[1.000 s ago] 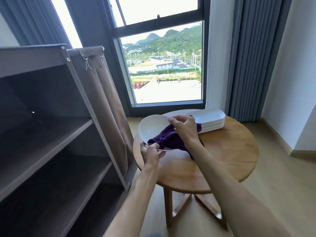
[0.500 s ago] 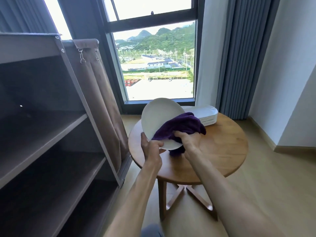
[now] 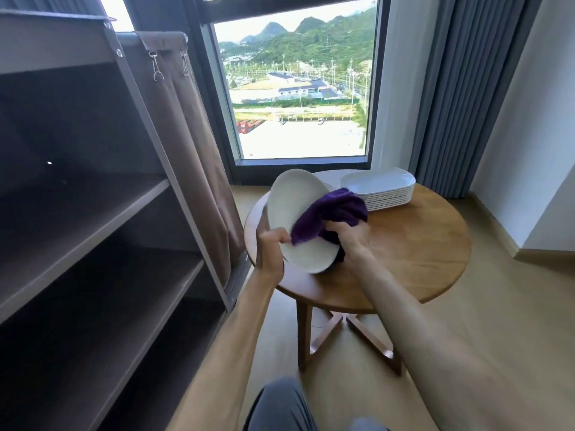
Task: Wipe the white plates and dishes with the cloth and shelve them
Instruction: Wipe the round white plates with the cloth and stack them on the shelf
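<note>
A tall brown shelf unit [image 3: 102, 219] fills the left side of the view, its fabric cover [image 3: 189, 157] pulled back to the window side; the boards that can be seen carry no dishes at all. Beside it stands a round wooden table [image 3: 413, 244], set in front of the window [image 3: 298, 88].

At the far edge of the table sits a stack of white rectangular dishes [image 3: 378, 189], neatly piled and untouched by either hand (there look to be around eight or nine, though the lower rims blur together).

In front of the stack, held tilted above the table with its face turned toward the camera, is a white oval plate [image 3: 291, 209]. A purple cloth [image 3: 329, 217] is bunched against its right half, draped over the plate's right edge.

The left hand [image 3: 271, 248] grips the plate's lower left rim, fingers curled behind it and the thumb on the face. The right hand [image 3: 353, 241] is closed on a wad of the cloth and presses it to the plate.

By my judgement the task is barely begun: this plate is the one being wiped, nothing has reached the shelves, and the whole stack waits behind it. What is left is finishing this plate, shelving it on one of the boards just to the left, then repeating the work for every dish in the pile.
</note>
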Tool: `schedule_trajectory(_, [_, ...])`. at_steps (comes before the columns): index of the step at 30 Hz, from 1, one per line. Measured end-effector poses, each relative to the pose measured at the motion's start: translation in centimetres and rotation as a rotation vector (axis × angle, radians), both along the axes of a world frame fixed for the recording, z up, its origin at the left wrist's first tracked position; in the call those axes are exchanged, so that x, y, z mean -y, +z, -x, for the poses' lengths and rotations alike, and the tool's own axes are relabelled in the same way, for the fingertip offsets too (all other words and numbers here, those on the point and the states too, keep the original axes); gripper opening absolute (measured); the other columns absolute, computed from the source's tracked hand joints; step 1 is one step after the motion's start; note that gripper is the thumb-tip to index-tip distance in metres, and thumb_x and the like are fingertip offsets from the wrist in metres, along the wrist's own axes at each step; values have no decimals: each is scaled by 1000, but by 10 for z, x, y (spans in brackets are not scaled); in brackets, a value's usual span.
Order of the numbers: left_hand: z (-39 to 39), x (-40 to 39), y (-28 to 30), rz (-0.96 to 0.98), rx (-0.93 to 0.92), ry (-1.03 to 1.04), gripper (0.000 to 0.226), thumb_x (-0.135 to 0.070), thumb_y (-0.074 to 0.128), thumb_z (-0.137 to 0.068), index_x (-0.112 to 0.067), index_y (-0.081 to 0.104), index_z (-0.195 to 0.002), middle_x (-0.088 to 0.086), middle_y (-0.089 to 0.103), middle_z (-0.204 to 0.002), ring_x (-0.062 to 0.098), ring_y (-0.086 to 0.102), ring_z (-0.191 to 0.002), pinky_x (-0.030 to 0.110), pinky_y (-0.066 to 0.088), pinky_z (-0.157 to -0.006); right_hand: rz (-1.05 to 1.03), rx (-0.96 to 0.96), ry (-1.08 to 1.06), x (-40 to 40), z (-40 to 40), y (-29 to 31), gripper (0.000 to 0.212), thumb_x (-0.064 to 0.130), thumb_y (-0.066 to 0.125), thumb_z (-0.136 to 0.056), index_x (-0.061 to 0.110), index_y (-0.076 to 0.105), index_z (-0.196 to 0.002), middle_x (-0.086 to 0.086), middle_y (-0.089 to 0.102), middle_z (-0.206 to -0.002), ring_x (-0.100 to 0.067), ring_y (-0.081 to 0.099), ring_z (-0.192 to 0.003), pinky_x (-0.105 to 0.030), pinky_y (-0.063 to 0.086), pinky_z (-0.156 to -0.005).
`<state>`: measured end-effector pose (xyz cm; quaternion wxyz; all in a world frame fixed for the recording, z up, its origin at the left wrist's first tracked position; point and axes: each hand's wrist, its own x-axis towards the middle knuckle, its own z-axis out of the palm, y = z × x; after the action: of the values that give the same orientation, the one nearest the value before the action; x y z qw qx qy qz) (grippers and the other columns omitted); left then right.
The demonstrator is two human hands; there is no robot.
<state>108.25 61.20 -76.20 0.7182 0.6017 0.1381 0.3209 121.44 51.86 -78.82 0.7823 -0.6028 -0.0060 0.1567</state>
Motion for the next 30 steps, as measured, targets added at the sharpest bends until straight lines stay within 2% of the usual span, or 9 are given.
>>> schedule_trajectory(2, [5, -2, -3, -166, -12, -60, 91, -28, 61, -49, -17, 52, -138, 9, 63, -118, 27, 60, -108, 36, 59, -79, 198, 177, -51, 3, -11, 15, 37, 7, 79, -58, 11, 68, -93, -5, 72, -87, -30, 69, -86, -40, 58, -72])
schedule_trajectory(5, [6, -2, -4, -109, -58, -129, 79, -19, 58, -56, -17, 55, -135, 9, 66, -114, 33, 60, -108, 40, 59, -80, 496, 525, -111, -2, -18, 38, 40, 15, 73, -64, 12, 63, -102, -6, 66, -94, -28, 64, -87, -34, 50, -71])
schedule_trajectory(8, [-2, 0, 4, -97, -83, -156, 70, -13, 58, -67, -13, 56, -137, 22, 65, -122, 44, 60, -114, 48, 59, -86, 516, 766, -224, -12, -10, 50, 42, 9, 71, -74, 5, 62, -114, -16, 61, -111, -31, 59, -100, -36, 49, -84])
schedule_trajectory(10, [-8, 4, 8, -121, -61, -161, 61, -27, 60, -81, -16, 54, -141, 22, 63, -127, 43, 61, -118, 53, 58, -92, 416, 864, -230, -18, -1, 58, 40, 1, 70, -74, 2, 61, -114, -16, 63, -108, -30, 61, -98, -34, 47, -80])
schedule_trajectory(13, [-14, 9, 14, -112, -42, -113, 62, -58, 47, -94, -22, 48, -145, 15, 64, -130, 33, 65, -116, 48, 60, -88, 262, 877, -45, -23, 10, 71, 39, -1, 72, -72, 6, 60, -109, -12, 66, -100, -25, 63, -91, -34, 51, -77])
schedule_trajectory(16, [-19, 11, 15, -53, 16, -63, 64, -64, 43, -94, -23, 50, -143, 9, 68, -128, 25, 67, -117, 38, 60, -86, 229, 902, 153, -23, 19, 73, 31, 5, 79, -76, 11, 60, -100, -1, 66, -84, -14, 64, -79, -23, 51, -69])
schedule_trajectory(20, [-18, 8, 25, -39, 94, 31, 110, -85, 63, -71, -11, 44, -150, 17, 61, -138, 29, 62, -125, 41, 56, -101, 222, 909, 383, -16, 27, 73, 27, 11, 80, -72, 8, 64, -93, -5, 66, -80, -8, 64, -72, -26, 54, -64])
schedule_trajectory(25, [-13, -1, 19, 84, 108, 89, 101, -79, 61, -77, -1, 53, -141, 26, 60, -135, 36, 59, -126, 45, 52, -107, 641, 813, 644, -6, 16, 71, 38, 28, 78, -70, 14, 64, -103, -10, 68, -95, -25, 67, -91, -47, 59, -82])
schedule_trajectory(30, [-14, -6, 5, 229, 80, 96, 72, -56, 55, -89, -12, 51, -145, 23, 59, -139, 42, 57, -128, 51, 55, -101, 1065, 495, 625, 5, 7, 63, 35, 33, 79, -58, 20, 64, -87, -2, 73, -83, -19, 72, -75, -29, 57, -61])
